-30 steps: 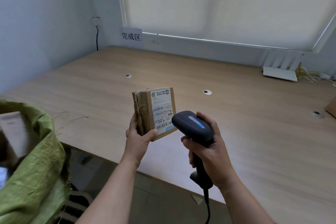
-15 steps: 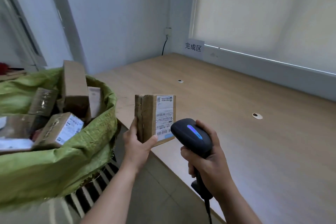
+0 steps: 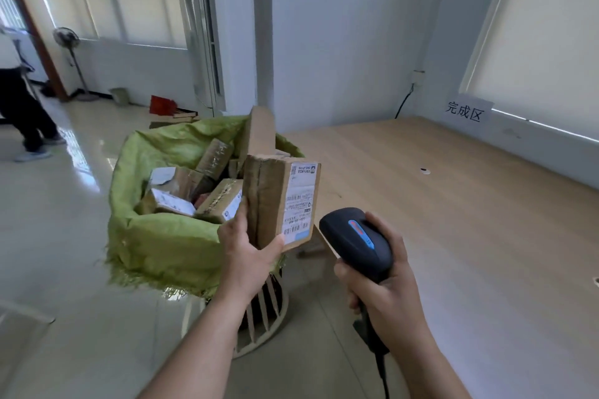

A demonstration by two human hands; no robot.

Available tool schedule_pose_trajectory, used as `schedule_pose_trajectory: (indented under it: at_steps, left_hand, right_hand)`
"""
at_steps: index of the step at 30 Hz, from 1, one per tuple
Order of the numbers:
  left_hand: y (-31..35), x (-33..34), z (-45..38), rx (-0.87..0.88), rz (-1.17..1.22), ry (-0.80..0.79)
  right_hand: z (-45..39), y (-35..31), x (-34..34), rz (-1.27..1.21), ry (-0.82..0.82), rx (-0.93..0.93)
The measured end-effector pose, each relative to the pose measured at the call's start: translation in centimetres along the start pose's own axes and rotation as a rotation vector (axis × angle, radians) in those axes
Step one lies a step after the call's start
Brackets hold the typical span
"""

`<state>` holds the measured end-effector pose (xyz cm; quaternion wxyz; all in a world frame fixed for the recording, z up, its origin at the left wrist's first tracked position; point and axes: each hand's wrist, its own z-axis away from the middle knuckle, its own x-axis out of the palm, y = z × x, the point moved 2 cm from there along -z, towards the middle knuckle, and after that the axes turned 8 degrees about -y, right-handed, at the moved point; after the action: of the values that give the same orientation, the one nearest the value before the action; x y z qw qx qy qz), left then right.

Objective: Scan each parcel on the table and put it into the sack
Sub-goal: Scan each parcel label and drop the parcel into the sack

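My left hand [image 3: 248, 256] grips a small brown cardboard parcel [image 3: 275, 201] upright, its white barcode label facing right. Just right of it, my right hand [image 3: 385, 295] holds a black handheld scanner [image 3: 356, 243] with a blue strip on top, its head close to the label's lower edge. The open green woven sack [image 3: 162, 236] stands directly behind and left of the parcel, on a slatted stand, with several cardboard parcels [image 3: 220, 201] inside. One tall box [image 3: 259, 133] sticks up from the sack's far side.
The wooden table [image 3: 453, 220] stretches to the right, its corner beside the sack, with a paper sign [image 3: 465, 112] at the back. On the tiled floor at far left a person [image 3: 19, 100] stands near a fan [image 3: 69, 42]. A cable hangs from the scanner.
My view has swung left from the table towards the sack, which now sits behind the parcel. Both hands kept the parcel and scanner together, moving with the turn.
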<state>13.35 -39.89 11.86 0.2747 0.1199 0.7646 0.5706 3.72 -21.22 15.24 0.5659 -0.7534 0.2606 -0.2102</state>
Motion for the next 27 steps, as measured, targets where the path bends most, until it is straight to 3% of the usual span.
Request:
schedule_pose_trajectory:
  at_steps: [13, 21, 27]
  left_hand:
    - [-5.9, -11.6, -11.3, -0.063, -0.121, 0.11]
    - [-8.3, -15.1, -21.8, -0.077, -0.425, 0.196]
    - [-10.3, -13.7, -27.2, -0.049, -0.529, 0.056]
  right_hand:
    - [-11.9, 3.3, 11.8, 0.035, -0.105, -0.069]
    - [-19.2, 5.2, 16.3, 0.07, -0.095, -0.02]
    - [-21.7, 6.4, 16.7, 0.062, -0.018, 0.03]
